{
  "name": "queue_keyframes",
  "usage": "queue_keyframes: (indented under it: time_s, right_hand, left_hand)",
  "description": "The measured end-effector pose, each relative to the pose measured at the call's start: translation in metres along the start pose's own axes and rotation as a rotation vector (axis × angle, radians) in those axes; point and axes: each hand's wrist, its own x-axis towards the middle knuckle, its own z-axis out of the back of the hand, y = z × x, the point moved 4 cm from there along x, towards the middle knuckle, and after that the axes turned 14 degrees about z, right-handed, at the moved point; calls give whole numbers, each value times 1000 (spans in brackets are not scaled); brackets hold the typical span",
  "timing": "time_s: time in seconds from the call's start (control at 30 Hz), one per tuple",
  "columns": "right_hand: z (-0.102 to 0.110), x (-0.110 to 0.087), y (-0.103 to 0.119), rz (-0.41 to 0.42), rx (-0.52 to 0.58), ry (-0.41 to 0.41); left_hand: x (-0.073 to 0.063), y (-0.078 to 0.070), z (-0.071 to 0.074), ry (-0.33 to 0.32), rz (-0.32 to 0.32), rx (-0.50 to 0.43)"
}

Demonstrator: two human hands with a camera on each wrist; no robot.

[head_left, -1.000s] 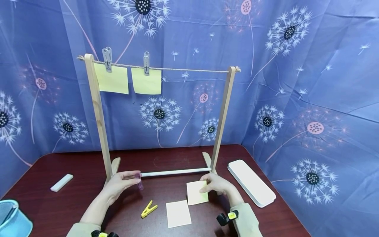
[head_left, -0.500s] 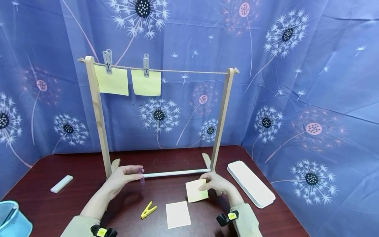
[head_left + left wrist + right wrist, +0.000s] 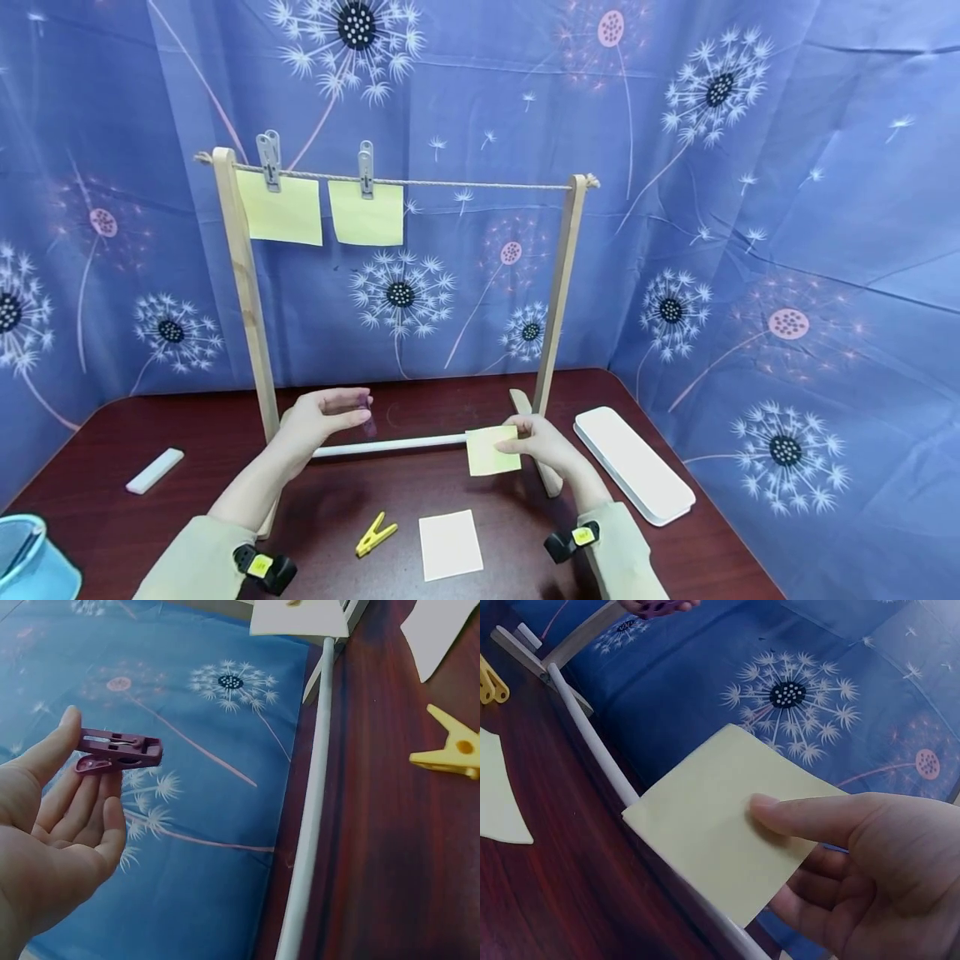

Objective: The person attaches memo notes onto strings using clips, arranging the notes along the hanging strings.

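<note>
My left hand (image 3: 318,421) pinches a purple clothespin (image 3: 120,748) by its handle ends between thumb and fingers, above the rack's white crossbar (image 3: 390,446). My right hand (image 3: 543,442) holds a yellow sticky note (image 3: 712,817) between thumb and fingers, in front of the crossbar's right part. Another pale note (image 3: 451,546) lies flat on the table, with a yellow clothespin (image 3: 376,534) to its left. Overhead, a rope (image 3: 480,184) runs between the wooden posts. Two yellow notes (image 3: 281,208) hang at its left half, each under a grey clip (image 3: 366,170).
A white case (image 3: 633,465) lies at the table's right. On the left are a small white block (image 3: 154,471) and a light-blue basket (image 3: 41,558). The wooden rack post (image 3: 561,292) stands behind my right hand; a patterned blue curtain backs the table.
Both hands have risen off the table area, the left with the purple clothespin and the right with the yellow note, which now overlaps the crossbar. The flat note and yellow clothespin stay put.
</note>
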Motion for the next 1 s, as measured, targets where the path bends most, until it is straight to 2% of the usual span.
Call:
queue_keyframes:
  time_s: [0.17,0.3,0.63,0.83,1.0]
  right_hand:
    - [1,10,5,-8,-6,-37]
    - [1,19,11,7,-6,-65]
    - [6,39,38,65,-68,-114]
    - [10,55,55,97,-109,-151]
    - [13,68,71,115,-77,-183]
  left_hand:
    - [3,-15,-1,-13,-34,23]
    - [6,-30,-1,0,-65,12]
    - [14,-80,-7,23,-145,-11]
    - [16,-109,-7,5,-188,-27]
    - [18,-133,-5,8,-216,-30]
